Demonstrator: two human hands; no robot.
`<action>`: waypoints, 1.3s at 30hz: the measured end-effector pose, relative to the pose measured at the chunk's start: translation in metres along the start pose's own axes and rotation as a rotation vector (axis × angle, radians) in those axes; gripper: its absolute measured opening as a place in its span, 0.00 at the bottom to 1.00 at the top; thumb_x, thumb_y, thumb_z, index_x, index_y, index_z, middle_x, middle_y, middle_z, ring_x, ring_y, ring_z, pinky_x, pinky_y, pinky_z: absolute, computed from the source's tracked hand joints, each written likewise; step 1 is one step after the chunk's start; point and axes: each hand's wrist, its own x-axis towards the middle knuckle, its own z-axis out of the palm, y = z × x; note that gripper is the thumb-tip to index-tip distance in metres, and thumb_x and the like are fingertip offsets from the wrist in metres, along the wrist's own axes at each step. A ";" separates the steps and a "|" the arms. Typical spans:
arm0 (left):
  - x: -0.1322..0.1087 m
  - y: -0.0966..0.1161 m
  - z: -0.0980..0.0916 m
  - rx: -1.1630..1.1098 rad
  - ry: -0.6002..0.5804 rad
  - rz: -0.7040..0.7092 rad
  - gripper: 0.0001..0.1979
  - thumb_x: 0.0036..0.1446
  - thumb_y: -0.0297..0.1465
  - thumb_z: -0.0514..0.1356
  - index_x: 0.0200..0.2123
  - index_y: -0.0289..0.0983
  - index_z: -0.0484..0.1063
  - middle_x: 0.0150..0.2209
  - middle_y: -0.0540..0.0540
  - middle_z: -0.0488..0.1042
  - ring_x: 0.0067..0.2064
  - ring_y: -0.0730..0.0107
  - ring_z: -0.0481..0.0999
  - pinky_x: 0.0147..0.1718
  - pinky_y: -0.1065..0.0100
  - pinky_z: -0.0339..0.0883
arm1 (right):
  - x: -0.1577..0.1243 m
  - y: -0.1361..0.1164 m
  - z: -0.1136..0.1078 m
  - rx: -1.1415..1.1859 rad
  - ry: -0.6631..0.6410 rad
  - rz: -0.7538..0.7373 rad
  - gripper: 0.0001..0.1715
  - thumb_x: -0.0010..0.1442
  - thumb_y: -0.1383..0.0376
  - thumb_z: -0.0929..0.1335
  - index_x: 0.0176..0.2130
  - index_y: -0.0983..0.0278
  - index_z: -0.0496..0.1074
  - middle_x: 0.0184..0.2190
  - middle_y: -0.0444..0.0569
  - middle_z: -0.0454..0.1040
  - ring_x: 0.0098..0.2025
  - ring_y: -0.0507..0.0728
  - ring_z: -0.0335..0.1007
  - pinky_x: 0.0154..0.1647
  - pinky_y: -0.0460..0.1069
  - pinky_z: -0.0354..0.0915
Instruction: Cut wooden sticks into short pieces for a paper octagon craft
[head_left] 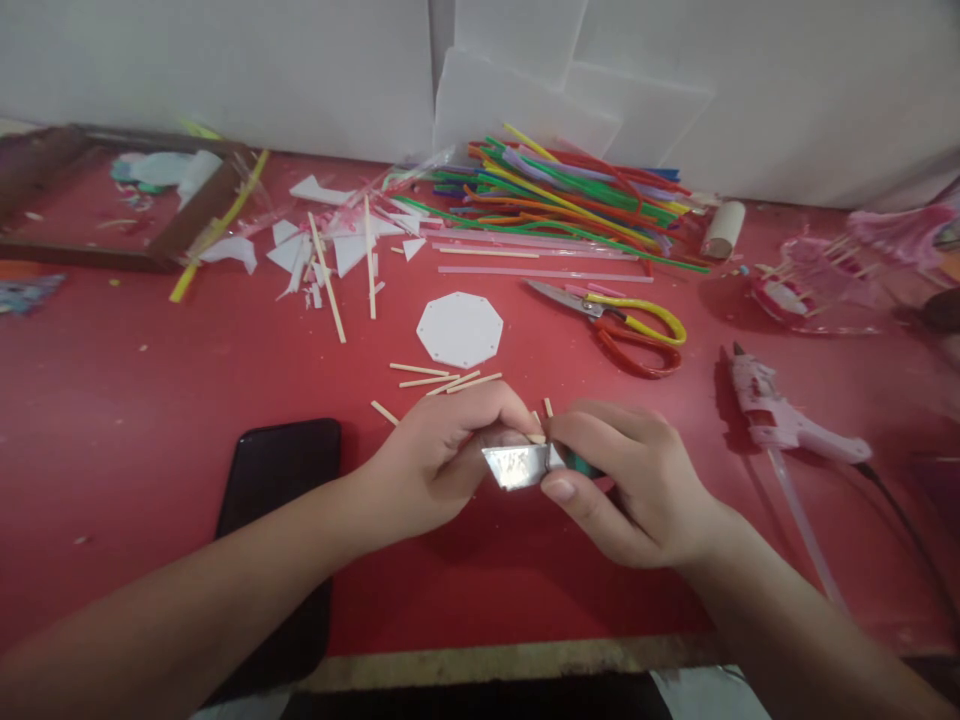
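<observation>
My right hand (634, 480) is closed around the green handle of a cutter knife, its wide metal blade (516, 467) pointing left. Close beside the blade, my left hand (450, 455) has its fingers curled in a pinch on a thin wooden stick (536, 438), of which only a short end shows. Just beyond my hands lie several short wooden sticks (424, 382). Past them is a white octagonal piece (460, 330) with small holes along its edge.
Yellow-and-red-handled scissors (637, 330) and a glue gun (787, 415) lie to the right. A black phone (281, 470) is under my left forearm. Colourful pipe cleaners (570, 195), white scraps (345, 245) and a brown frame (165, 245) are at the back.
</observation>
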 end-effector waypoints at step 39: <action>0.000 -0.004 0.003 -0.384 -0.056 -0.083 0.04 0.69 0.32 0.50 0.45 0.39 0.60 0.30 0.47 0.78 0.29 0.74 0.72 0.28 0.69 0.61 | -0.012 0.058 0.016 -0.595 0.078 0.382 0.12 0.65 0.62 0.62 0.45 0.66 0.68 0.40 0.59 0.69 0.44 0.66 0.65 0.42 0.60 0.64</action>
